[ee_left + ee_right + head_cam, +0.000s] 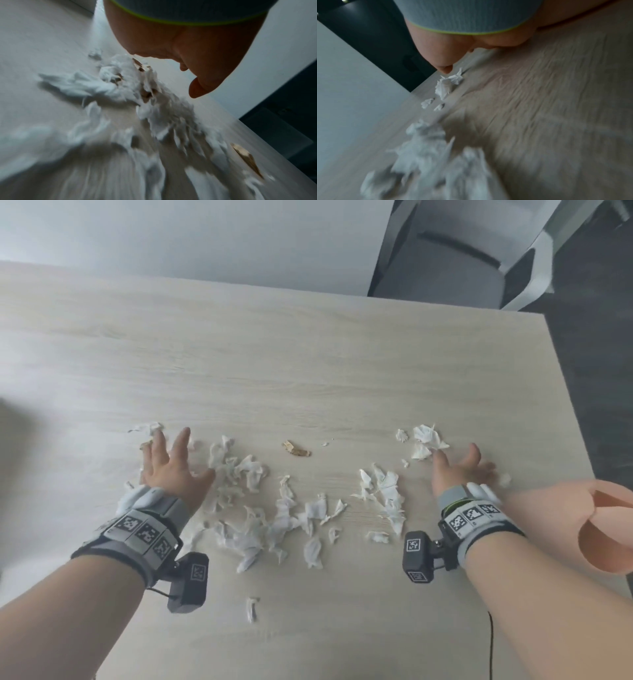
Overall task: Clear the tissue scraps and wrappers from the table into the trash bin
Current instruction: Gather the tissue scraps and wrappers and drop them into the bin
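1. With both hands down flat on the table (308, 354), this looks like a rake-in, not a pick. Left hand (171, 470) has fingers splayed straight, holding nothing. Right hand (459, 470) is released too, fingers extended, though blur hides its far fingertips.
2. Main tissue scraps (274, 508) lie between the two hands, mostly on the thumb side of the left hand and nearer the person than its fingertips. A smaller clump (424, 440) sits just past the right fingertips; a few bits touch the left fingertips.
3. Brown wrapper (296, 449) lies alone between the hands, abt level w/ the fingertips, apart from the tissue.
4. One stray scrap (251, 607) is well behind both wrists, near the front edge.
5. Peach thing at far right (603, 529), beside the right forearm; prob the trash bin, can't confirm.
6. Risks, my read: tissue is light, so a fast sweep scatters it or drops it off the right edge. The clump beyond the right fingertips and the stray behind the wrists get missed if the hands close straight inward. The wrapper may slide out ahead of the pile.
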